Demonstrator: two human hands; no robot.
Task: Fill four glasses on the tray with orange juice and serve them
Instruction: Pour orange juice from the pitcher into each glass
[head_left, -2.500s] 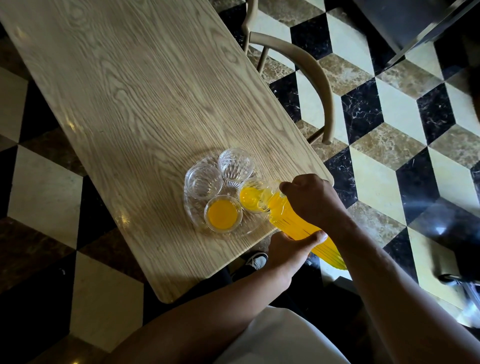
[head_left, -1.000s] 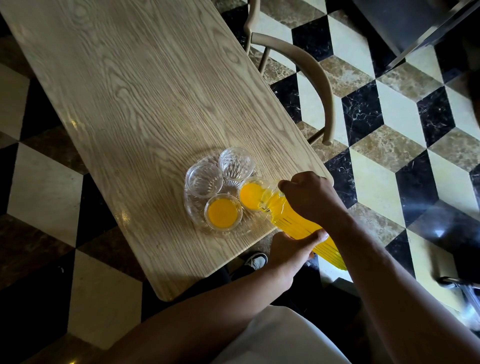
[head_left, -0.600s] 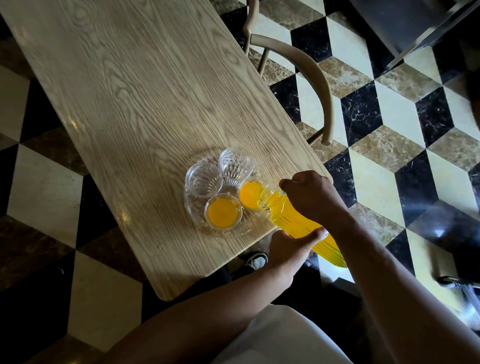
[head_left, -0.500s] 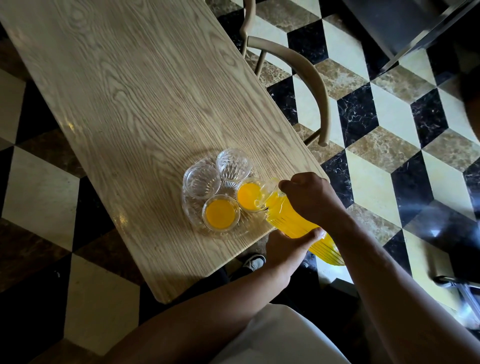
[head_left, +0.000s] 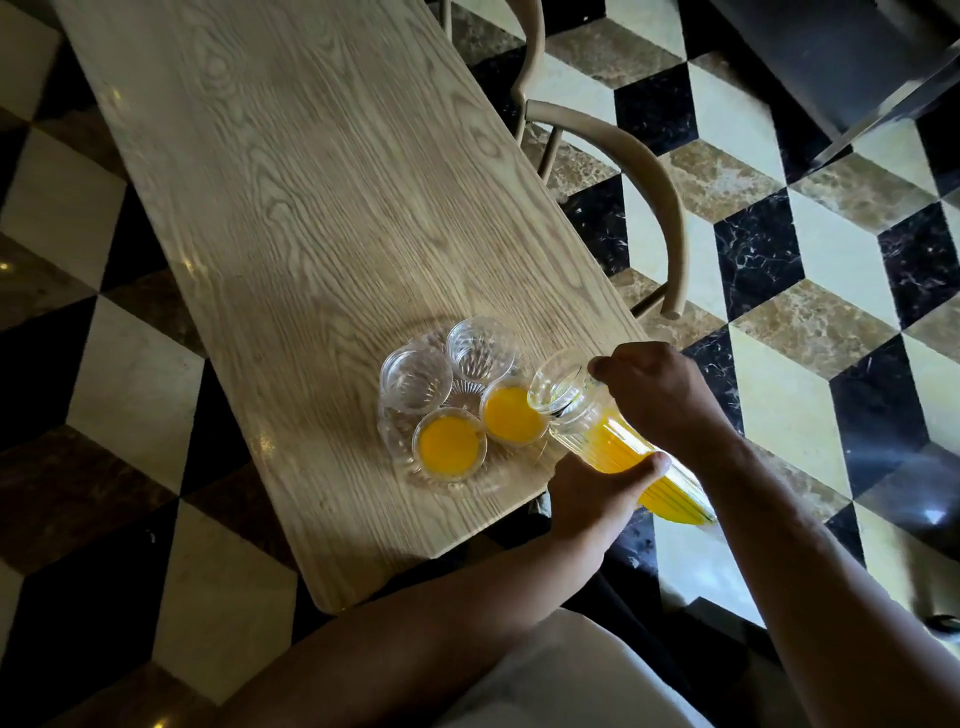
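Head view: two of four glasses filled, pitcher tipped back

Right hand (head_left: 657, 400) grips the ribbed juice pitcher (head_left: 608, 441) near its neck; left hand (head_left: 597, 493) cups it from below. Mouth sits just beside the second full glass (head_left: 511, 415), no stream visible. First full glass (head_left: 449, 449) and two empty glasses (head_left: 415, 376), (head_left: 480, 349) crowd the glass tray (head_left: 395, 441).

Risk: spout clipping a rim when shifting to an empty glass, or drips on the wooden table (head_left: 311, 182); the tray sits near the table's edge.

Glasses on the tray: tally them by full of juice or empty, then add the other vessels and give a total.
Glasses with orange juice: 2 (the near one, the one by the pitcher)
Empty glasses: 2 (left, far)
Tray: 1
Pitcher: 1
Total: 6
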